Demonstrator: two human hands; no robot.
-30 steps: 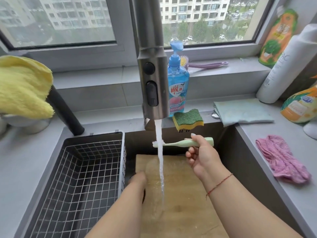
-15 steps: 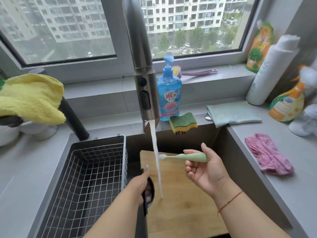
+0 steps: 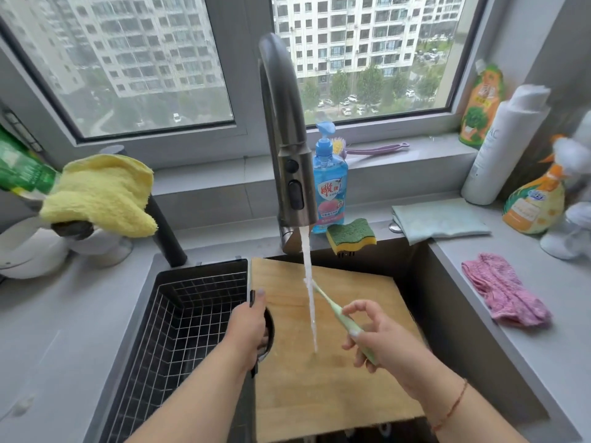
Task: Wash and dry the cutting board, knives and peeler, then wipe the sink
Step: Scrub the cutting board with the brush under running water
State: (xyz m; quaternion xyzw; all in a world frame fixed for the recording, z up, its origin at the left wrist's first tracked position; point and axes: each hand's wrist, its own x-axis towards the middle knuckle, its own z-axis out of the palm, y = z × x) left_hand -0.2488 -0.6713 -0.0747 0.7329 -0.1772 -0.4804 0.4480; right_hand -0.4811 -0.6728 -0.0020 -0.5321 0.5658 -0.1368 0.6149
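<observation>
A wooden cutting board lies across the sink under running water from the faucet. My left hand grips the board's left edge at its handle hole. My right hand holds a pale green tool with a white tip, slanted up to the left, its tip in the water stream. I cannot tell whether it is a knife or the peeler.
A black wire basket fills the sink's left part. A green-yellow sponge and blue dish soap bottle stand behind the sink. A teal cloth and pink cloth lie on the right counter; a yellow cloth sits left.
The green tool swung from level to slanted, its tip staying in the stream. My right hand dropped lower over the board. My left hand slid onto the board's handle hole.
</observation>
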